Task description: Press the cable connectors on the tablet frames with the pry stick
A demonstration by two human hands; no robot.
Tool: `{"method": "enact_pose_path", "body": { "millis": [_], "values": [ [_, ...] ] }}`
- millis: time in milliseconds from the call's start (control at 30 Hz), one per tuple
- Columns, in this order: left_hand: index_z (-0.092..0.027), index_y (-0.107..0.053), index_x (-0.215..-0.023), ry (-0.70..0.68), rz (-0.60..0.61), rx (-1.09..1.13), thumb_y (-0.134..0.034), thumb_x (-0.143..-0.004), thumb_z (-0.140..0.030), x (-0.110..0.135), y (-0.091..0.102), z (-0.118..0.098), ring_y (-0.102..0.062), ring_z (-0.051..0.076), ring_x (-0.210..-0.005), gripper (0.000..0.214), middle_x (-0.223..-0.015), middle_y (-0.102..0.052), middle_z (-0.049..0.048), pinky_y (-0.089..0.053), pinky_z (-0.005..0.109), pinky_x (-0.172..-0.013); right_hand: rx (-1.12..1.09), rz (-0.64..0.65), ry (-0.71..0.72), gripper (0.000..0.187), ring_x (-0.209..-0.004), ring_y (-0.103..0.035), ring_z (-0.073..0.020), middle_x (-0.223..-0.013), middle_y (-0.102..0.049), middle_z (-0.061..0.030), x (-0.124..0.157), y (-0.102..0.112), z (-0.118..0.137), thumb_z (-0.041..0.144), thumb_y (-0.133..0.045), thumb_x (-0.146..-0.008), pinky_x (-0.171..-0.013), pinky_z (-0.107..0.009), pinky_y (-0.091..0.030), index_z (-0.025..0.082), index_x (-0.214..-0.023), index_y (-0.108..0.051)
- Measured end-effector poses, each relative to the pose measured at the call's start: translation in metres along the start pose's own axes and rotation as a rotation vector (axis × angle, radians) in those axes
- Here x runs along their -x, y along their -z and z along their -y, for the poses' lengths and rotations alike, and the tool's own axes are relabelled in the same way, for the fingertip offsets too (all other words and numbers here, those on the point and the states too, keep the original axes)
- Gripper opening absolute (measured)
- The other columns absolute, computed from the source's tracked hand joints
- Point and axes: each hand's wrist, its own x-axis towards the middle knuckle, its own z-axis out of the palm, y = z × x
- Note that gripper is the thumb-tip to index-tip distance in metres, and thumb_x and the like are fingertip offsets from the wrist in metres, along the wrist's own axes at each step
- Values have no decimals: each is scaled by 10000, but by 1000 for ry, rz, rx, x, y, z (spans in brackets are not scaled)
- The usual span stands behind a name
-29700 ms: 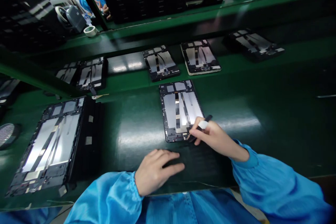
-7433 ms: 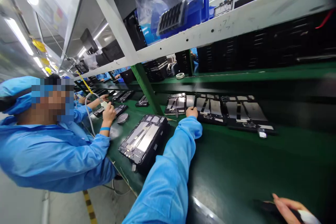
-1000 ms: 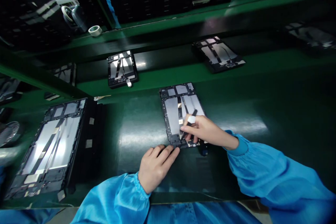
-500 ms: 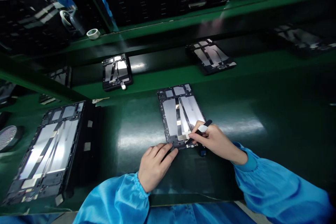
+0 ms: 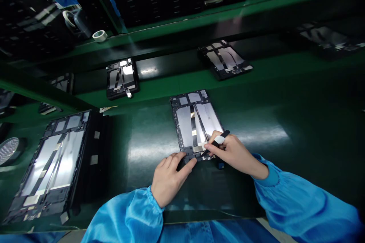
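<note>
An opened tablet chassis (image 5: 194, 121) with silver plates and black ribbon strips lies on the green bench in front of me. My right hand (image 5: 234, 152) pinches a thin black tool (image 5: 221, 139) like a pen, its tip down on the chassis's near right corner. My left hand (image 5: 169, 176) lies on the bench with its fingers stretched flat, fingertips pressing the chassis's near left edge. Both arms wear blue sleeves.
A stack of larger open chassis (image 5: 49, 163) sits at the left. On the belt behind lie two more chassis (image 5: 122, 78) (image 5: 224, 59), another (image 5: 325, 38) at far right. A tape roll (image 5: 99, 36) stands on the upper ledge, a round metal dish (image 5: 8, 150) at the left edge.
The tool tip slid from mid-chassis down to the near right corner. The chassis on the belt behind drifted left. My left hand stayed at the near edge.
</note>
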Motion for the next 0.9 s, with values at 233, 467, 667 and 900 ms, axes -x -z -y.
{"method": "enact_pose_path", "body": {
  "millis": [233,467,667,900],
  "values": [
    [-266,-581,-1292,-72,37,178,-458,-993,-187,0,4,19,-587,197,-1104,332,-1259,-608,85,-542,331,-856,-31,-51,60,298,-568,-624,-172,-662,-612,-11,1,-1,-5,429,-578,-930,-494,-271,-465,210,-729,-566],
    [-215,-617,-1228,-180,-3,38,-618,-932,-396,-31,-9,11,-615,193,-952,347,-1076,-680,70,-517,321,-778,-283,-514,83,383,-498,-640,-172,-638,-619,-10,2,-2,-12,595,-639,-848,-470,-281,-540,224,-795,-560],
    [-91,-645,-1195,146,-128,5,-271,-1044,-321,-150,-39,81,-610,187,-1073,464,-1088,-621,56,-473,341,-888,-261,-597,93,280,-585,-691,-238,-791,-713,-92,-5,-3,-32,521,-599,-897,-523,-350,-576,242,-886,-618],
    [-162,-583,-1225,772,-674,228,-559,-972,-353,-170,-27,197,-598,228,-1101,317,-1267,-574,99,-519,443,-930,-203,-379,-26,288,-559,-690,-313,-663,-705,-93,-23,-4,-48,551,-505,-921,-523,-414,-588,291,-898,-624]
  ]
}}
